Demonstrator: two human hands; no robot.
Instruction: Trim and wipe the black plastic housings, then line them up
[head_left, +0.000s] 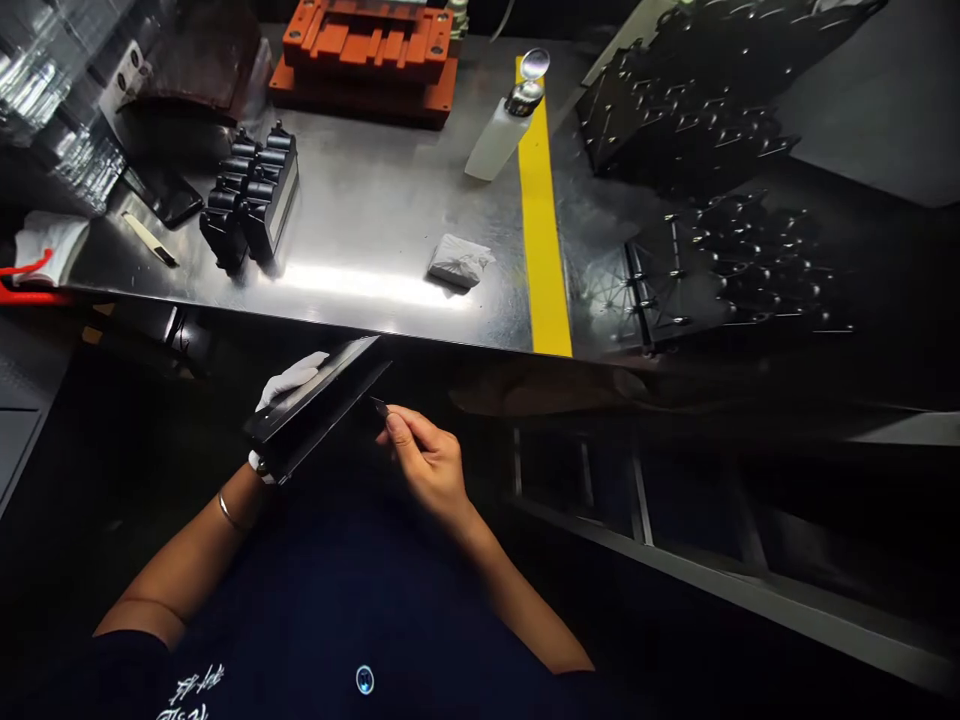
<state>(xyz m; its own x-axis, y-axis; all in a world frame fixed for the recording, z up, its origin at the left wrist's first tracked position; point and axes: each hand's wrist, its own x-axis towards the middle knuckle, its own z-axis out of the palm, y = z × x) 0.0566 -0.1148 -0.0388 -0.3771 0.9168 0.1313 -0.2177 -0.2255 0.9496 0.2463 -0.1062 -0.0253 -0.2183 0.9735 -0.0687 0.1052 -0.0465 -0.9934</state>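
Note:
My left hand (289, 382), in a white glove, holds a long flat black plastic part (319, 402) tilted in front of me, below the table's front edge. My bare right hand (424, 455) pinches a small thin dark tool (379, 406), its tip right beside the lower long edge of the black part. Both hands hover over my lap, off the metal table (360, 250).
On the table lie a stack of black moulded parts (251, 200), a folded white cloth (459, 262), a tipped white squeeze bottle (504, 125), an orange fixture block (367, 55) and a small knife (150, 240). Right of the yellow stripe (546, 230), black part trays (712, 260).

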